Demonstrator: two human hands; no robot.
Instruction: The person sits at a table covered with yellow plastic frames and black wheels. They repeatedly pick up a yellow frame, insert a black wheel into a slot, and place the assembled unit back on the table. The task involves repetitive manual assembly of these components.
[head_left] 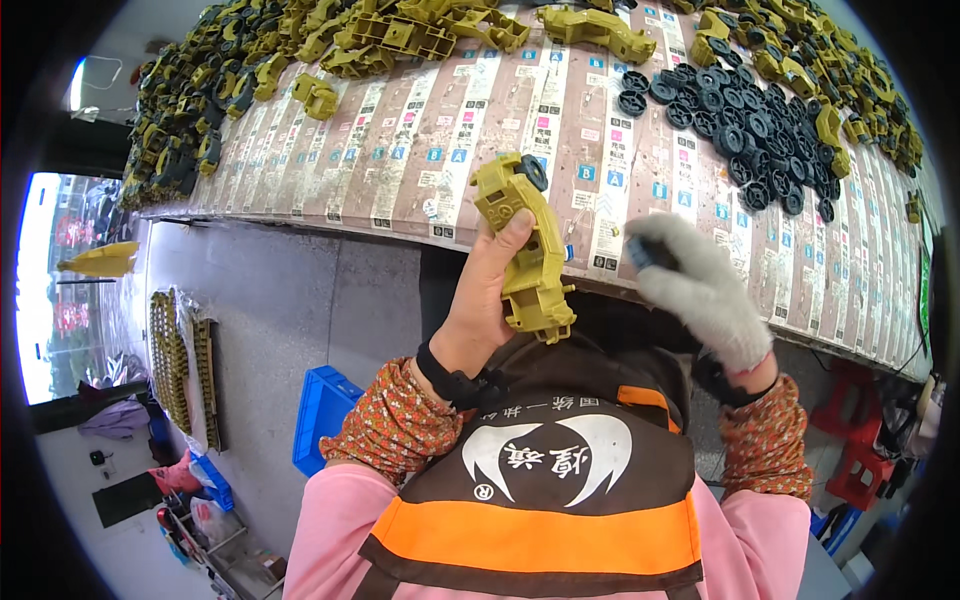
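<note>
My bare left hand [478,292] is closed around an olive-yellow plastic toy car chassis [540,268], held tilted just off the table's near edge. One black wheel [533,175] sits at the chassis's far end. To the right, my right hand [708,292] wears a pale grey glove and is apart from the chassis. Its thumb and fingers close on a dark round piece, which looks like another black wheel [655,252]; the glove partly covers it. A pile of loose black wheels [745,125] lies on the table beyond this hand.
The table [400,150] is covered with printed sheeting. Heaps of olive-yellow chassis parts [390,40] line its far side, many with wheels at the left [190,120]. A single small part [316,97] lies apart. Below stand a blue crate [322,415] and red stools [850,430].
</note>
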